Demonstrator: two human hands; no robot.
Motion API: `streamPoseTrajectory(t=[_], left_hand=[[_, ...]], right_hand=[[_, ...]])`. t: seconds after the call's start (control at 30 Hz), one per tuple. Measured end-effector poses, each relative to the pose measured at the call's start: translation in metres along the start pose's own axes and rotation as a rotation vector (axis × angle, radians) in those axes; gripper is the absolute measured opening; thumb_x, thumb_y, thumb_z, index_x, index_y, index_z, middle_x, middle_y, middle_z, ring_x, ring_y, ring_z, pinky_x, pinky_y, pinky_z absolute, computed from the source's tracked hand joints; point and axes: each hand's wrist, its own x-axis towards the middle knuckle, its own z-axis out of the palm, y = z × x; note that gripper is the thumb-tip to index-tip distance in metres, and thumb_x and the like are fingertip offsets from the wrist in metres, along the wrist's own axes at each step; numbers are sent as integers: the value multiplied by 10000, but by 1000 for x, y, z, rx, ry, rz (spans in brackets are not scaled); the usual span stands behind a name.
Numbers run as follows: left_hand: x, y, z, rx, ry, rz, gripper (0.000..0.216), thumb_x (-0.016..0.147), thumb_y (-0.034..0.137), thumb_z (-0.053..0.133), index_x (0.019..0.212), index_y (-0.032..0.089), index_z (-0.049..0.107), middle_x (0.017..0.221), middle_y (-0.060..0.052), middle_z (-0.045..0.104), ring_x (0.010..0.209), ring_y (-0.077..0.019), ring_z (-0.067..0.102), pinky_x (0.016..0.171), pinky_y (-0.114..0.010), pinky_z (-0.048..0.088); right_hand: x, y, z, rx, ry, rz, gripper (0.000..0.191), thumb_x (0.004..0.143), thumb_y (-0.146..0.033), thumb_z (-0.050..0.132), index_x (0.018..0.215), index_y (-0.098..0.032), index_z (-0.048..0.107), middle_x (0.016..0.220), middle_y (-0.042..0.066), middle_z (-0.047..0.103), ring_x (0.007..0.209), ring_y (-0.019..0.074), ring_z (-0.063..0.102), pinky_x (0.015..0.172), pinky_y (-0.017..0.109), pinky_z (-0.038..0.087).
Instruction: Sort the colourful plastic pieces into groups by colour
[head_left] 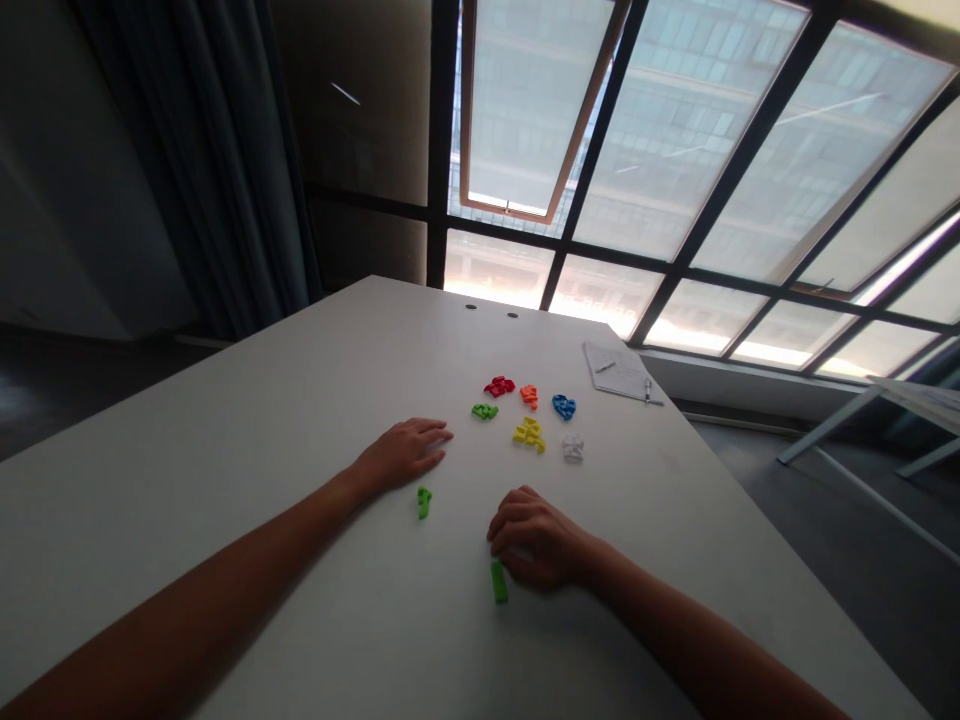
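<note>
My left hand lies on the white table with its fingers stretched out, holding nothing. Just below it sits a small green piece of irregular shape. My right hand is curled, with thumb and fingertips closed at the upper end of a straight green block. Part of that end is hidden by the fingers. Beyond the hands are small piles of pieces: green, red, orange, yellow, blue and white.
A paper pad with pens on it lies near the table's far right edge. Two dark round holes are set in the far end of the white table. Large windows stand behind, a dark curtain at left.
</note>
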Motion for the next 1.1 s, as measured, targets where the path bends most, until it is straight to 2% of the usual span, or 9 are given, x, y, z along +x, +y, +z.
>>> streamPoseTrajectory(t=[0.2, 0.3, 0.4, 0.5, 0.63, 0.7, 0.9, 1.0, 1.1], left_hand=[[-1, -1, 0, -15, 12, 2, 424, 1011, 460, 497, 1349, 281, 678, 1436, -75, 637, 1273, -269, 607, 1108, -445, 492], [-1, -1, 1, -14, 8, 6, 424, 1017, 460, 485, 1354, 286, 675, 1438, -69, 637, 1280, -263, 604, 1112, -436, 488], [0, -2, 2, -18, 11, 12, 415, 1013, 457, 498, 1342, 285, 682, 1440, -69, 634, 1280, -261, 603, 1116, -433, 483], [0, -3, 2, -27, 9, 14, 413, 1009, 453, 508, 1340, 279, 683, 1446, -77, 628, 1280, -262, 599, 1121, -438, 476], [0, -1, 1, -27, -10, 2, 424, 1016, 449, 496, 1363, 278, 668, 1451, -75, 624, 1286, -263, 591, 1113, -444, 482], [0, -1, 0, -28, -11, -2, 427, 1016, 449, 493, 1368, 281, 665, 1451, -74, 624, 1284, -264, 591, 1108, -445, 485], [0, -2, 2, -27, 4, 5, 415, 1009, 448, 509, 1353, 286, 674, 1448, -78, 628, 1275, -263, 601, 1107, -444, 484], [0, -4, 3, -33, 16, 12, 412, 1004, 459, 515, 1343, 292, 681, 1434, -78, 638, 1266, -264, 607, 1103, -445, 487], [1, -4, 4, -32, 24, 17, 414, 1001, 467, 517, 1335, 290, 688, 1421, -81, 648, 1260, -262, 611, 1103, -440, 487]], right_hand=[[2, -12, -9, 35, -79, 54, 359, 819, -142, 613, 1126, -290, 723, 1141, 36, 749, 1080, 203, 667, 1004, 383, 458], [3, -16, -7, 41, -93, 51, 277, 845, -172, 667, 1079, -297, 745, 1139, 36, 753, 1120, 209, 661, 1037, 389, 441], [4, -13, 1, 26, -26, 92, 191, 904, -203, 677, 1072, -269, 740, 1061, 45, 765, 1051, 191, 675, 1007, 368, 451], [4, -4, 9, -60, 78, 162, 184, 946, -199, 641, 1098, -251, 731, 1026, 56, 767, 991, 188, 679, 956, 355, 458], [3, 10, 12, -218, 230, 324, 186, 949, -211, 653, 1125, -216, 713, 1012, 77, 765, 936, 199, 672, 923, 355, 447], [3, 15, 10, -286, 264, 393, 142, 959, -226, 651, 1085, -208, 715, 985, 75, 765, 913, 197, 670, 917, 349, 441], [5, 23, 4, -448, 192, 478, 127, 995, -220, 622, 960, -208, 744, 921, 58, 761, 894, 190, 656, 881, 323, 418], [13, 25, 1, -549, 138, 500, 184, 1023, -228, 571, 1049, -222, 753, 1020, 80, 750, 979, 211, 635, 917, 343, 413], [28, 29, -2, -636, 69, 580, 282, 1022, -257, 549, 1250, -250, 715, 1082, 109, 718, 1028, 241, 616, 944, 366, 428]])
